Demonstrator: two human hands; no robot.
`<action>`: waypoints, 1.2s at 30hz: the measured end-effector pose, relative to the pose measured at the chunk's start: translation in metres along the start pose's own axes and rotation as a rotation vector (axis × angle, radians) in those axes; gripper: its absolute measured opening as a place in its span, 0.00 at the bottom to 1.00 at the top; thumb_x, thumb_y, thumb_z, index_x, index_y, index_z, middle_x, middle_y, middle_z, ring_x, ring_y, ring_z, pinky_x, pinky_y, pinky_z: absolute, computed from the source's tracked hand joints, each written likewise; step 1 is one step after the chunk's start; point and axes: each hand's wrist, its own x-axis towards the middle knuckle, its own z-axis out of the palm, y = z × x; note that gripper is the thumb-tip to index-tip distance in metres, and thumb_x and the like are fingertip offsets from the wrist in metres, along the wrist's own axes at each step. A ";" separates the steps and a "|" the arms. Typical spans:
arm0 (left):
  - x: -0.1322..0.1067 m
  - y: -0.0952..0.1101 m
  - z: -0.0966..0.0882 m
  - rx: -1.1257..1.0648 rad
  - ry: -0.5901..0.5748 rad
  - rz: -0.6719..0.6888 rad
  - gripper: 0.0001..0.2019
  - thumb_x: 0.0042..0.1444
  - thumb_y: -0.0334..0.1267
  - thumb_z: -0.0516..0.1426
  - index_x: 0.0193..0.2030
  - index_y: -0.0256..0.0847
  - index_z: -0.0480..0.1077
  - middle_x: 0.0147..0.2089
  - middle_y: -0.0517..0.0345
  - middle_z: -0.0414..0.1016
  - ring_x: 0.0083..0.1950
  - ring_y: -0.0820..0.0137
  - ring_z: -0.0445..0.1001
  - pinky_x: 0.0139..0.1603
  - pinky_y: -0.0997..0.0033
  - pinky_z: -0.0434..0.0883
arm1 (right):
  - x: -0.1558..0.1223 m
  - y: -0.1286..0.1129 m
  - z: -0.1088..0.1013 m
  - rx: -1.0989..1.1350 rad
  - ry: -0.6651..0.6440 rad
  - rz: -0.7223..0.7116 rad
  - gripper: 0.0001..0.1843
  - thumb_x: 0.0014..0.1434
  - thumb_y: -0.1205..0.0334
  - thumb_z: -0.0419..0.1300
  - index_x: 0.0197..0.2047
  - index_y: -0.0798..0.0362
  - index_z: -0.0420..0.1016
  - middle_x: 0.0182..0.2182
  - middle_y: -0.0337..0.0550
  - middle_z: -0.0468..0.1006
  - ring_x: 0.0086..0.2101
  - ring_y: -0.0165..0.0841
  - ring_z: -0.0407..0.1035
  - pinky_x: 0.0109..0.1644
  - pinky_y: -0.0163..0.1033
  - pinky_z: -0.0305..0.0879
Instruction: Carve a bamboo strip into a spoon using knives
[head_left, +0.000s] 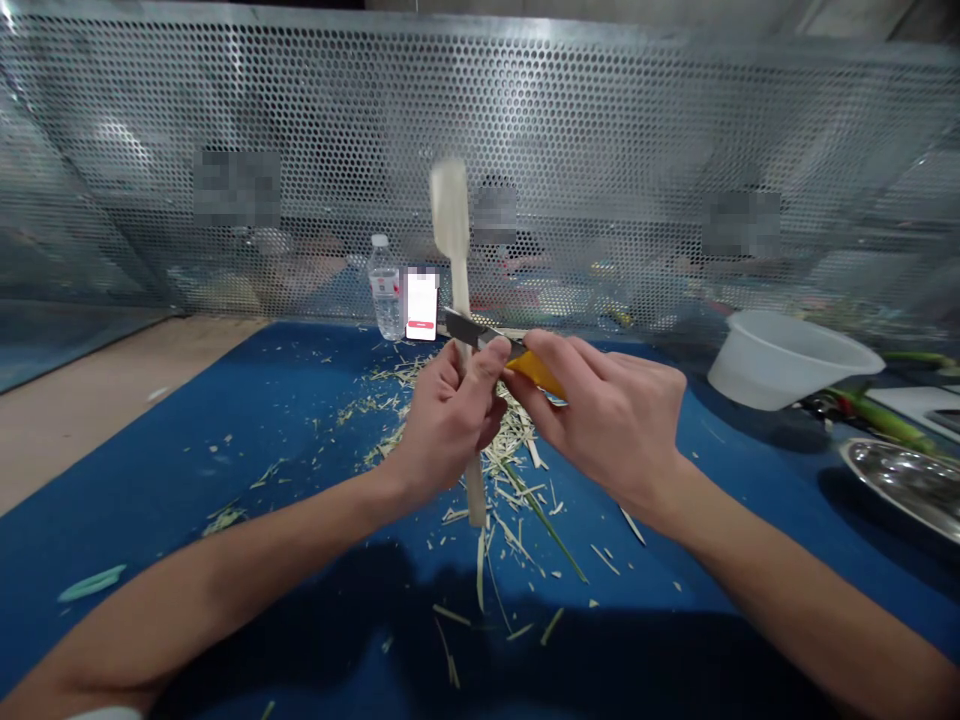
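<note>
While left fingers [480,365] clamp bamboo [459,290], right fingers [559,355] a yellow-handled knife [536,370], bottle label [385,285] unreadable

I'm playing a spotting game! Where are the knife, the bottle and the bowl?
Knife [536,372]: head view, on the yellow handle.
Bottle [385,290]: head view, on the label.
Bowl [780,365]: head view, on the white outer wall.

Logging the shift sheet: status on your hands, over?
Left hand gripping pale paddle-shaped bamboo strip upright. Right hand holding yellow-handled steel knife, blade on strip. Pale shavings littering blue mat below.
</note>
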 end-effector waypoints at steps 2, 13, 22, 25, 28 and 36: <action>0.001 -0.001 0.000 -0.014 -0.002 0.011 0.17 0.59 0.49 0.60 0.31 0.44 0.55 0.16 0.75 0.48 0.12 0.84 0.47 0.11 0.81 0.48 | 0.000 0.001 0.002 -0.002 0.005 -0.006 0.13 0.65 0.54 0.55 0.46 0.51 0.74 0.32 0.37 0.82 0.26 0.26 0.71 0.29 0.36 0.52; 0.005 0.003 -0.012 0.118 -0.171 -0.019 0.19 0.58 0.48 0.60 0.26 0.41 0.58 0.16 0.73 0.48 0.13 0.85 0.48 0.12 0.79 0.48 | 0.010 0.024 -0.006 0.061 -0.036 -0.168 0.12 0.62 0.52 0.57 0.43 0.49 0.75 0.30 0.36 0.82 0.27 0.27 0.73 0.29 0.34 0.54; 0.004 0.003 -0.016 0.180 -0.196 0.039 0.18 0.59 0.47 0.60 0.26 0.41 0.59 0.15 0.73 0.50 0.14 0.84 0.49 0.13 0.78 0.48 | 0.012 0.026 -0.008 0.088 -0.069 -0.187 0.13 0.63 0.50 0.57 0.42 0.49 0.75 0.29 0.34 0.82 0.25 0.27 0.73 0.27 0.35 0.52; 0.005 0.001 -0.015 0.166 -0.200 0.035 0.17 0.59 0.47 0.59 0.27 0.41 0.60 0.15 0.73 0.49 0.13 0.84 0.49 0.12 0.78 0.47 | 0.011 0.027 -0.007 0.075 -0.072 -0.182 0.13 0.62 0.50 0.57 0.42 0.49 0.75 0.30 0.34 0.82 0.25 0.27 0.73 0.27 0.35 0.52; 0.005 -0.001 -0.014 0.139 -0.165 0.023 0.17 0.59 0.47 0.59 0.28 0.41 0.60 0.15 0.73 0.49 0.12 0.84 0.48 0.12 0.79 0.48 | 0.009 0.024 -0.005 0.049 -0.061 -0.159 0.13 0.62 0.51 0.57 0.43 0.49 0.75 0.31 0.35 0.82 0.26 0.27 0.73 0.27 0.35 0.52; 0.004 -0.001 -0.011 0.096 -0.072 0.039 0.16 0.57 0.48 0.61 0.30 0.41 0.62 0.16 0.74 0.49 0.13 0.85 0.48 0.12 0.81 0.49 | 0.009 0.015 -0.002 0.069 -0.026 -0.108 0.13 0.64 0.51 0.55 0.43 0.50 0.75 0.32 0.37 0.83 0.27 0.27 0.74 0.28 0.34 0.55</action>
